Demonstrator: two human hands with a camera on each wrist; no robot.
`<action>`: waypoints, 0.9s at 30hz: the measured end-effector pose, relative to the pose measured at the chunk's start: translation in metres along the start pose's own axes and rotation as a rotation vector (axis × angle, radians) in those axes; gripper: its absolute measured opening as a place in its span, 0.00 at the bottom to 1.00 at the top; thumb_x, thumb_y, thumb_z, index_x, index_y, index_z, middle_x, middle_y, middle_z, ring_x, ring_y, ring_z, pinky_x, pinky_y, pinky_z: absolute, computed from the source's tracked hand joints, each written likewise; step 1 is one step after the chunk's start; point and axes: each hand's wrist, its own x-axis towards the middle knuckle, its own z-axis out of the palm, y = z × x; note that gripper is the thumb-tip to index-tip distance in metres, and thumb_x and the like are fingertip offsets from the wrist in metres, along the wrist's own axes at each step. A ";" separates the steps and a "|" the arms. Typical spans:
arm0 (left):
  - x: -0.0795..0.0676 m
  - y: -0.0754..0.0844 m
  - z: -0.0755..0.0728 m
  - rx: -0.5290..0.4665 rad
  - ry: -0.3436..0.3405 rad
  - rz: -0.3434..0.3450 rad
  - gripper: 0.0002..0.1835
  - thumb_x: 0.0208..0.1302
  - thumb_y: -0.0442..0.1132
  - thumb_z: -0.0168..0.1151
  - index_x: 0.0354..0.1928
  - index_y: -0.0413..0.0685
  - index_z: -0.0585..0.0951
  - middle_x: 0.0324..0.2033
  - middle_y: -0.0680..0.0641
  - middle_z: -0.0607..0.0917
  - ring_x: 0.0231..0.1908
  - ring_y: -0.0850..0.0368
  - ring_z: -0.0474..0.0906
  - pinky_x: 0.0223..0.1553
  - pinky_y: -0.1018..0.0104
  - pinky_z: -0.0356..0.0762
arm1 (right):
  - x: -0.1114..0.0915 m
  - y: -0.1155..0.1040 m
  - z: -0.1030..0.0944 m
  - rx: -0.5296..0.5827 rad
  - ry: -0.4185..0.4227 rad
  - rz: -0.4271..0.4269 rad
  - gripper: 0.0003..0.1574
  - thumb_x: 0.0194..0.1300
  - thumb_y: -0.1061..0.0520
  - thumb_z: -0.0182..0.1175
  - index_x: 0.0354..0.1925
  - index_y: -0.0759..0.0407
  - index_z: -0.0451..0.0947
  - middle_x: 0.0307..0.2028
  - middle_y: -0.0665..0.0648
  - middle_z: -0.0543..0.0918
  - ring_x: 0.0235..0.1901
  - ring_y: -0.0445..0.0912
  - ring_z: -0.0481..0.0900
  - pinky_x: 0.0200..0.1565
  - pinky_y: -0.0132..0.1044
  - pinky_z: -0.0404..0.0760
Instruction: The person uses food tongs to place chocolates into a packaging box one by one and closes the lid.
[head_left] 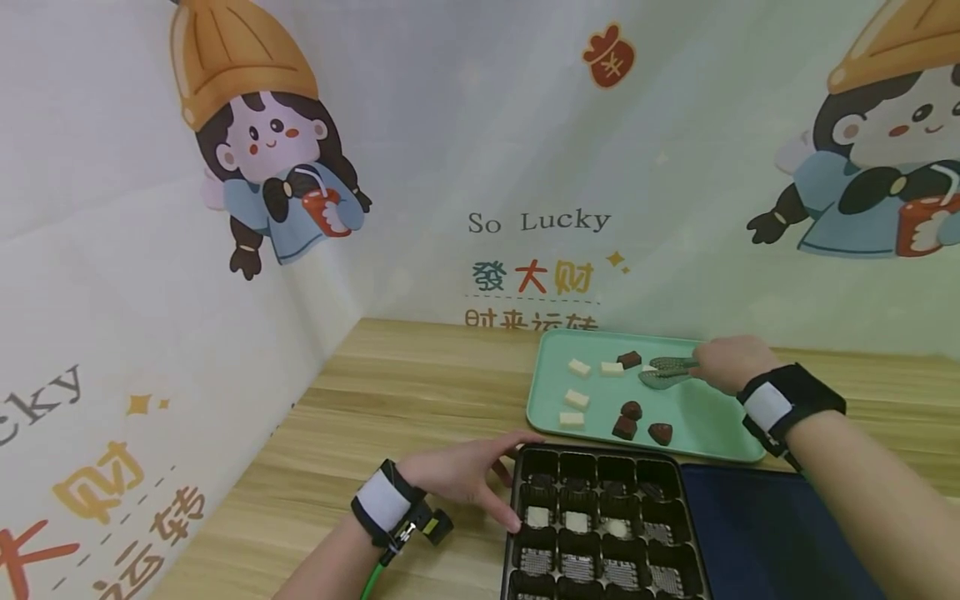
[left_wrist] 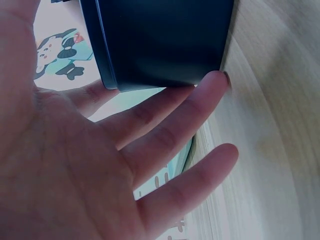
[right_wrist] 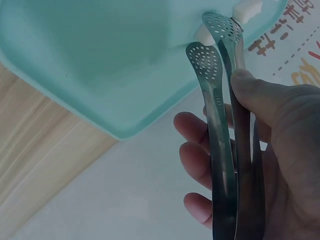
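Observation:
My right hand point(head_left: 731, 364) holds metal tongs point(head_left: 667, 372) with perforated ends over the green tray point(head_left: 720, 433). In the right wrist view, a white block point(right_wrist: 204, 35) lies at the tips of the tongs, partly hidden; whether they pinch it I cannot tell. Several white blocks point(head_left: 576, 399) and brown chocolate-like pieces point(head_left: 661, 433) lie on this tray. My left hand point(head_left: 461, 475) touches the upper left corner of a black compartment tray point(head_left: 600, 492), its fingers mostly straight against the wall. White pieces point(head_left: 576, 522) sit in three compartments of one row.
A dark blue flat panel point(head_left: 757, 525) lies right of the black tray, under my right forearm. The wooden table point(head_left: 405, 383) extends to the left. A printed cloth point(head_left: 420, 150) hangs behind the table and along its left side.

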 end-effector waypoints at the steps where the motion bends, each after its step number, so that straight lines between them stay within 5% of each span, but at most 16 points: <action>1: 0.000 0.000 0.000 -0.003 0.000 0.001 0.50 0.44 0.49 0.71 0.67 0.66 0.51 0.66 0.48 0.55 0.46 0.61 0.71 0.44 0.65 0.70 | 0.000 0.000 0.000 0.002 0.004 0.000 0.12 0.63 0.55 0.53 0.28 0.61 0.73 0.20 0.50 0.71 0.21 0.45 0.70 0.27 0.41 0.73; 9: 0.001 0.000 0.002 0.010 0.008 0.001 0.51 0.43 0.49 0.71 0.68 0.65 0.51 0.67 0.46 0.53 0.46 0.61 0.71 0.45 0.65 0.70 | -0.013 0.003 0.001 0.010 0.122 -0.036 0.12 0.61 0.55 0.56 0.37 0.64 0.77 0.28 0.55 0.78 0.28 0.49 0.75 0.30 0.43 0.75; 17: 0.002 0.000 0.001 0.046 0.022 0.007 0.51 0.42 0.51 0.71 0.68 0.66 0.51 0.67 0.46 0.54 0.45 0.61 0.72 0.43 0.66 0.71 | -0.072 -0.005 -0.016 0.039 0.254 -0.099 0.22 0.59 0.51 0.58 0.47 0.63 0.75 0.36 0.60 0.80 0.25 0.46 0.76 0.24 0.39 0.73; 27: 0.001 0.001 0.002 0.063 0.029 -0.007 0.52 0.41 0.53 0.71 0.68 0.64 0.51 0.67 0.46 0.54 0.45 0.61 0.72 0.44 0.66 0.70 | -0.141 -0.042 -0.015 -0.022 0.177 -0.184 0.22 0.53 0.41 0.60 0.44 0.48 0.78 0.30 0.40 0.73 0.20 0.33 0.68 0.21 0.32 0.69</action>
